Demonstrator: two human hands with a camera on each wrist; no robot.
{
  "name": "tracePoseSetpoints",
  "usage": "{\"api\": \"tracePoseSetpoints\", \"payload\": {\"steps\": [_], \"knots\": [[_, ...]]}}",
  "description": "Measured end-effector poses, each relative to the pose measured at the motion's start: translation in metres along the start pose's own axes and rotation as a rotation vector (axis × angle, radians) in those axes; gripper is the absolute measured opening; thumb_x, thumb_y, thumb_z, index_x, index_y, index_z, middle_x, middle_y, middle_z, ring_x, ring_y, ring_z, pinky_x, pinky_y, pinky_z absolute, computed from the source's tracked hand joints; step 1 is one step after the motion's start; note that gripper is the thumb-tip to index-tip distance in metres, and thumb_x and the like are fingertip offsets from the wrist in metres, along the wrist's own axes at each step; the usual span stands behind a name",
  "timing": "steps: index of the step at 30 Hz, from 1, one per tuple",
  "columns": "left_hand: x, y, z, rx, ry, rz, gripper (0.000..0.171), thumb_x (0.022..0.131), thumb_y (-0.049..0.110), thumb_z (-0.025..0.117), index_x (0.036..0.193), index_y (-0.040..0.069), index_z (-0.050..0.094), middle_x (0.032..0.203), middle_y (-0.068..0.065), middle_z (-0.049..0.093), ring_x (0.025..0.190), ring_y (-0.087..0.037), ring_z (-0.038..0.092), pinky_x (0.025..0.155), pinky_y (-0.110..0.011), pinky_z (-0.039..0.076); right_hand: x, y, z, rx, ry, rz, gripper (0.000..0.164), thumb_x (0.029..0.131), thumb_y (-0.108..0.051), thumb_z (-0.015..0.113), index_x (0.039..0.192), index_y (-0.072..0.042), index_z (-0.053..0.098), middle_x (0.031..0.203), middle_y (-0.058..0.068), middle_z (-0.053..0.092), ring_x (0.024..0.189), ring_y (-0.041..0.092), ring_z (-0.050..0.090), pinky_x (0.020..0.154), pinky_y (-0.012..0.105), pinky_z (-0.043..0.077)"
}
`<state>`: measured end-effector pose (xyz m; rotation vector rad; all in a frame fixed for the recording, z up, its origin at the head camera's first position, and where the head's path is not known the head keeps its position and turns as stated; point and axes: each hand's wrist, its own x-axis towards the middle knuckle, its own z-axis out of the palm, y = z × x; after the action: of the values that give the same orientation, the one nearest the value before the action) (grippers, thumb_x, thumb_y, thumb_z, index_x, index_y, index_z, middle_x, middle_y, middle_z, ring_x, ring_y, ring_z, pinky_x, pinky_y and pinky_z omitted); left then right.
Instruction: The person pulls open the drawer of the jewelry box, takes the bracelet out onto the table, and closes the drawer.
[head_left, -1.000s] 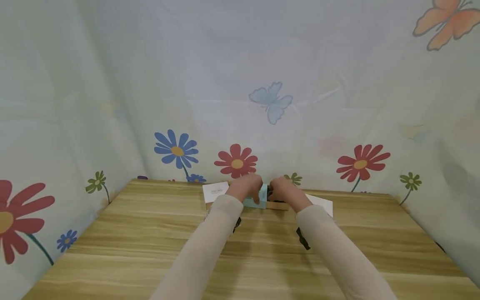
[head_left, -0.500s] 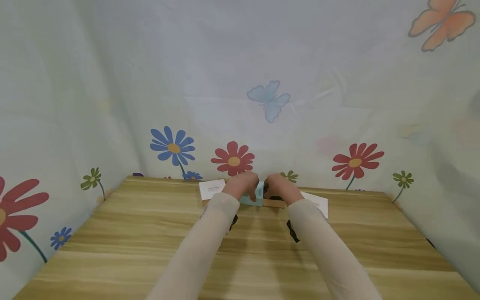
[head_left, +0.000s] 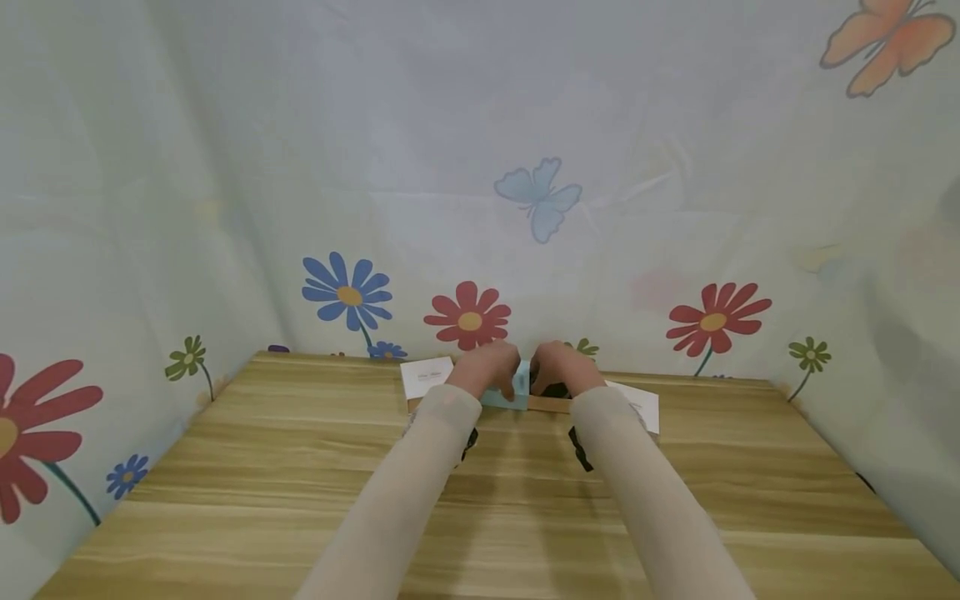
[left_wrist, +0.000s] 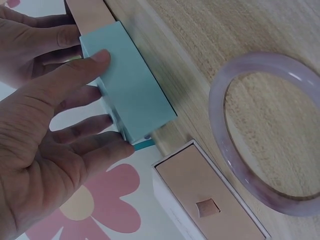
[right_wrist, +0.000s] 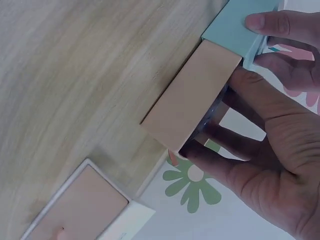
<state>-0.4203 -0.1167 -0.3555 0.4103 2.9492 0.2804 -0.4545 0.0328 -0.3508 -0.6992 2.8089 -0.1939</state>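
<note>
My left hand (left_wrist: 50, 135) holds a teal box sleeve (left_wrist: 132, 82), with the thumb on its face and the fingers on the edge behind. A tan drawer (right_wrist: 192, 95) stands out of the sleeve's right end. My right hand (right_wrist: 280, 155) is at this drawer, its fingers reaching into the dark open side and the thumb at the rim beside the sleeve. Those fingertips are hidden, and something dark and shiny shows faintly inside. In the head view both hands, left (head_left: 487, 367) and right (head_left: 566, 368), bend over the box.
White boxes with tan fronts stand on either side, one at left (head_left: 427, 377) and one at right (head_left: 637, 407). A lavender bangle (left_wrist: 220, 100) appears against the wooden table (head_left: 262, 467) in the left wrist view. Behind the table hangs a flowered curtain (head_left: 420, 167).
My right wrist has shifted a little to the left while its fingers stay at the drawer. The left hand keeps its hold on the teal sleeve. The head view has shifted slightly.
</note>
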Motion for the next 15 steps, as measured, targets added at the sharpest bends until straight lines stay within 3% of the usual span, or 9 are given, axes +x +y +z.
{"api": "tracePoseSetpoints", "payload": {"steps": [10, 15], "knots": [[-0.0014, -0.0023, 0.0008, -0.034, -0.002, -0.031, 0.022, 0.084, 0.021, 0.086, 0.088, 0.010, 0.067, 0.075, -0.001, 0.051, 0.067, -0.017, 0.047, 0.060, -0.031, 0.041, 0.0026, -0.0008, 0.0055, -0.002, 0.049, -0.020, 0.028, 0.088, -0.012, 0.078, 0.115, -0.004, 0.075, 0.114, 0.009, 0.071, 0.092, 0.021, 0.062, 0.086, 0.041, 0.055], [0.0003, -0.0023, 0.0015, -0.028, 0.001, -0.013, 0.023, 0.084, 0.022, 0.086, 0.086, 0.010, 0.067, 0.075, -0.001, 0.051, 0.067, -0.017, 0.047, 0.060, -0.030, 0.041, 0.0009, -0.0006, 0.0066, -0.021, 0.060, -0.002, 0.022, 0.088, -0.012, 0.079, 0.109, -0.006, 0.076, 0.109, 0.006, 0.071, 0.086, 0.020, 0.059, 0.082, 0.038, 0.054]]}}
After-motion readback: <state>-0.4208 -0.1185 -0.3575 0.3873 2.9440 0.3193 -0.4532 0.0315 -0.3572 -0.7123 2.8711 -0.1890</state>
